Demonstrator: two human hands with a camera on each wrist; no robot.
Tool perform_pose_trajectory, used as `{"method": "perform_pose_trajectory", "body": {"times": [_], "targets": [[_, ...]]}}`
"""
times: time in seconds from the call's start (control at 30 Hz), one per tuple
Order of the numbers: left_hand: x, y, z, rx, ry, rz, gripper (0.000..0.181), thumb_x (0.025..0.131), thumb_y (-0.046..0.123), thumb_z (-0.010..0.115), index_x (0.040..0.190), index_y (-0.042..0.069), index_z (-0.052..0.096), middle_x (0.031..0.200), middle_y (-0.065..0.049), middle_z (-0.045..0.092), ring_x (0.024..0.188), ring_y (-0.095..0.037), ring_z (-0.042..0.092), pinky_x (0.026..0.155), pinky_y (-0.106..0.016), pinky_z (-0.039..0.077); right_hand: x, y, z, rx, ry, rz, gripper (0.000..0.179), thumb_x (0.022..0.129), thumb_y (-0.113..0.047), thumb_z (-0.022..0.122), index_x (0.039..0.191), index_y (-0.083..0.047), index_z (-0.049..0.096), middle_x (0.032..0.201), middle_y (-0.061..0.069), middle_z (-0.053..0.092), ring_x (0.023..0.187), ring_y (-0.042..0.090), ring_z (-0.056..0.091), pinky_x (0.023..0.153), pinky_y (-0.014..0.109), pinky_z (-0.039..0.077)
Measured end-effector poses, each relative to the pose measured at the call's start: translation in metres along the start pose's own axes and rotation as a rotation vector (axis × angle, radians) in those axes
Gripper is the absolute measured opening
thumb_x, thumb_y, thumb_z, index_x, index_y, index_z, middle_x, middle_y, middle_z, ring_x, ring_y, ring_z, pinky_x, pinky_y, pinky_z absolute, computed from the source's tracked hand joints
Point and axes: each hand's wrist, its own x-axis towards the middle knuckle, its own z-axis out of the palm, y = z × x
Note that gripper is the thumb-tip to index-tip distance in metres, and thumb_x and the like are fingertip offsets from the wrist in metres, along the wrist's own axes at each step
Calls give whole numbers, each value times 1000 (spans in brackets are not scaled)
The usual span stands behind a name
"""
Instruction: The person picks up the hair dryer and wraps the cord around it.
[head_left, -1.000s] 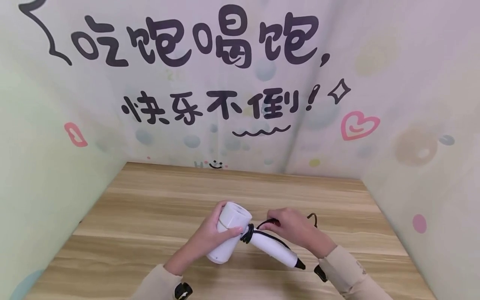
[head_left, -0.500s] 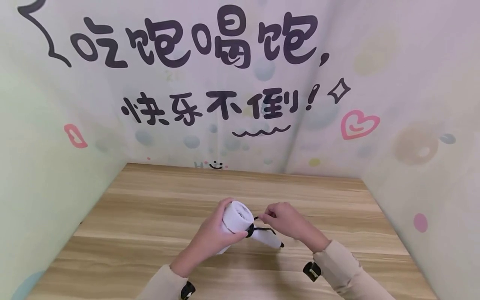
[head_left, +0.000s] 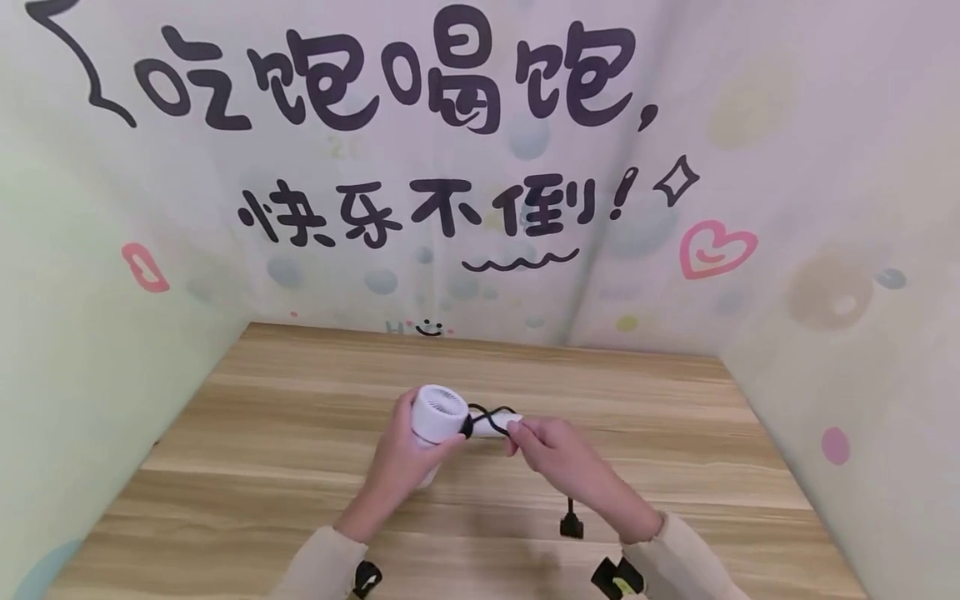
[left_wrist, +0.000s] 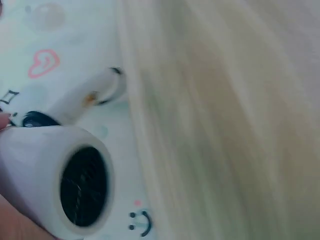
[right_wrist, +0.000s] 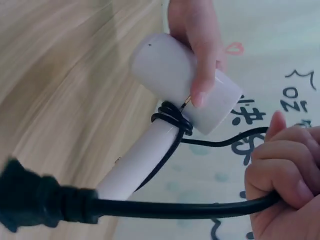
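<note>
My left hand (head_left: pixel 397 460) grips the barrel of a white hair dryer (head_left: pixel 438 423), thumb along its side. In the head view the vented end tilts upward and the handle points right. The left wrist view shows the dark round opening (left_wrist: pixel 84 186) at one end. Black cord (right_wrist: pixel 171 119) is wound several times round the top of the handle, as the right wrist view shows. My right hand (head_left: pixel 561 452) holds a loose length of this cord in curled fingers, close to the handle. The plug (head_left: pixel 572 526) dangles below that hand.
A wood-grain table (head_left: pixel 300 375) lies beneath both hands. Behind it stands a pale printed backdrop (head_left: pixel 375 283) with black lettering, and similar panels close off the left and right sides. Black wrist bands show at both sleeves.
The dryer has turned so its vented end faces up and its handle swings away from me. My left hand has shifted slightly left. The right hand has moved left and down; the plug now hangs visible.
</note>
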Motion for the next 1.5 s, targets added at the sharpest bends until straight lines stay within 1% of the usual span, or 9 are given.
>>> {"method": "perform_pose_trajectory", "body": {"times": [0.13, 0.23, 0.4, 0.57, 0.73, 0.93, 1.1, 1.27, 1.5], "targets": [[2, -5, -6, -164, 61, -40, 79, 72, 27, 80, 135, 12, 34, 112, -11, 58, 92, -22, 57, 76, -32, 48, -5, -4, 15, -72, 49, -115, 35, 100, -30, 42, 81, -9, 62, 57, -7, 35, 50, 1, 30, 46, 20, 31], [4, -3, -8, -207, 84, -41, 78, 74, 28, 78, 135, 13, 33, 113, -11, 58, 93, -22, 57, 79, -32, 47, -8, -4, 24, -78, 54, -180, 32, 99, -27, 42, 79, -11, 61, 59, -8, 37, 52, 0, 33, 49, 19, 34], [3, 4, -8, -274, 124, -68, 75, 75, 25, 77, 134, 14, 33, 113, -10, 57, 94, -20, 56, 84, -33, 44, -9, -2, 38, -59, 44, -250, 29, 99, -24, 43, 78, -12, 60, 59, -10, 37, 52, -2, 33, 48, 17, 34], [0, 9, -7, -434, 156, -120, 67, 79, 16, 72, 134, 12, 33, 113, -9, 55, 93, -15, 54, 83, -32, 45, -10, 0, 48, -41, 15, -288, 28, 100, -24, 42, 79, -13, 58, 57, -12, 36, 52, -5, 32, 48, 15, 33], [-1, 16, -10, -630, 114, -190, 54, 85, 17, 64, 129, 11, 35, 109, -4, 54, 90, -13, 57, 80, -32, 47, -9, 4, 52, -57, -5, -322, 26, 100, -24, 42, 80, -14, 56, 58, -13, 36, 51, -6, 31, 47, 14, 33], [-5, 23, -17, -762, 24, -249, 42, 88, 22, 57, 124, 13, 37, 102, -2, 55, 90, -16, 57, 80, -34, 47, -4, 12, 52, -72, -63, -283, 28, 99, -29, 42, 78, -14, 54, 61, -13, 37, 54, -4, 34, 52, 15, 36], [-8, 24, -19, -788, -21, -236, 38, 88, 21, 56, 121, 12, 39, 98, -1, 57, 88, -16, 58, 79, -34, 47, 0, 24, 51, -71, -109, -269, 28, 99, -29, 42, 78, -14, 53, 61, -12, 38, 55, -4, 35, 52, 16, 36], [-12, 26, -17, -759, -58, -218, 42, 87, 21, 57, 123, 10, 39, 97, -2, 57, 87, -17, 58, 77, -35, 48, 2, 37, 44, -87, -132, -240, 29, 99, -31, 42, 80, -14, 55, 63, -12, 40, 57, -3, 37, 55, 17, 39], [-16, 29, -15, -715, -131, -209, 47, 85, 21, 57, 125, 6, 39, 94, -4, 59, 83, -19, 60, 74, -36, 49, 7, 53, 35, -118, -142, -217, 29, 99, -34, 41, 80, -15, 54, 62, -11, 37, 54, -2, 33, 51, 15, 33]]}}
